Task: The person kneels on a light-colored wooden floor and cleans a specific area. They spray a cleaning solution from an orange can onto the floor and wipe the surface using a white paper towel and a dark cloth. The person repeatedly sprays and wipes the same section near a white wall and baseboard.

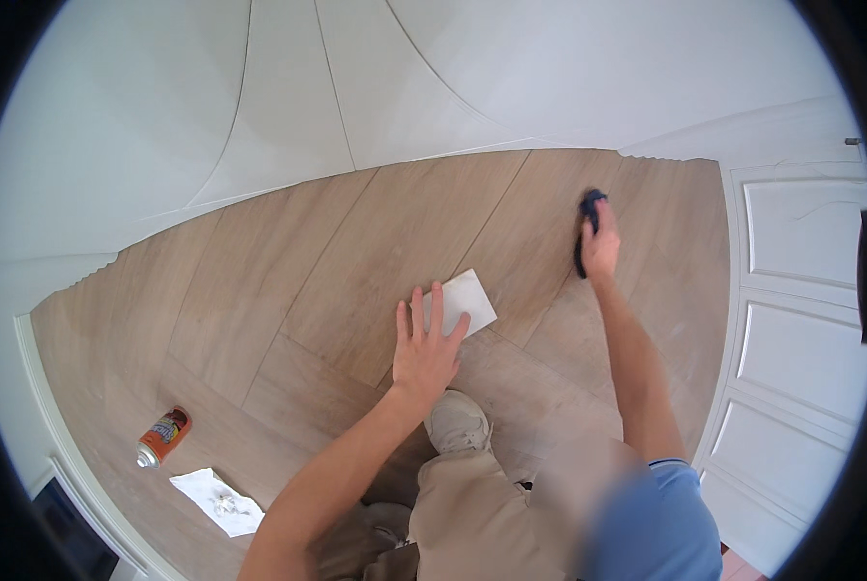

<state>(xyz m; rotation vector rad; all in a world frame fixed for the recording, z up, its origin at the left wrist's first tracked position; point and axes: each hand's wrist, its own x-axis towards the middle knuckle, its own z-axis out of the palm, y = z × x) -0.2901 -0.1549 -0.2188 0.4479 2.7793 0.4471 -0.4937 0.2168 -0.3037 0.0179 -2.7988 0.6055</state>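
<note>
My left hand (426,345) lies spread, palm down, over the left part of a white flat square pad or folded cloth (466,301) on the wood-look floor (346,269). Farther out on the right, my right hand (600,243) is closed around a dark brush-like tool (589,210) held at the floor; its underside is hidden and it is slightly blurred. On the left, an orange spray can (163,437) with a silvery end lies on its side. Near it is a white crumpled paper or cloth (219,502) with a greyish smudge.
A pale panelled wall (295,94) curves across the far side. White panelled doors or cupboard fronts (803,232) stand on the right. At lower left is a white frame around a dark pane (74,534). My beige shoe (459,421) rests on the floor below my left hand.
</note>
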